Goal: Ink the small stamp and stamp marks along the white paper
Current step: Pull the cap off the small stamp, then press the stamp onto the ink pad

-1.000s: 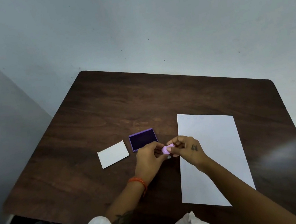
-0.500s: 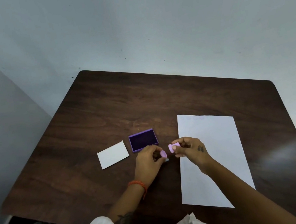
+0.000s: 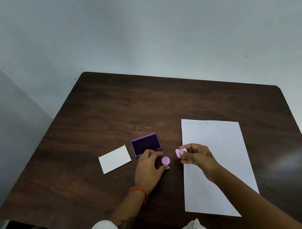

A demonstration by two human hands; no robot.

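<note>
Dark table (image 3: 164,102); white paper (image 3: 222,162) shows no legible writing.

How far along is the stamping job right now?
Early. Done: ink pad sits open, and the stamp's cap is off, in the left hand. In hand: right hand holds the stamp. Left: inking it and marking the white paper.

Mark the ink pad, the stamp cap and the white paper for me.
ink pad (image 3: 146,144), head view, dark inked middle
stamp cap (image 3: 165,160), head view, round pink face
white paper (image 3: 222,139), head view, bare upper part
</note>
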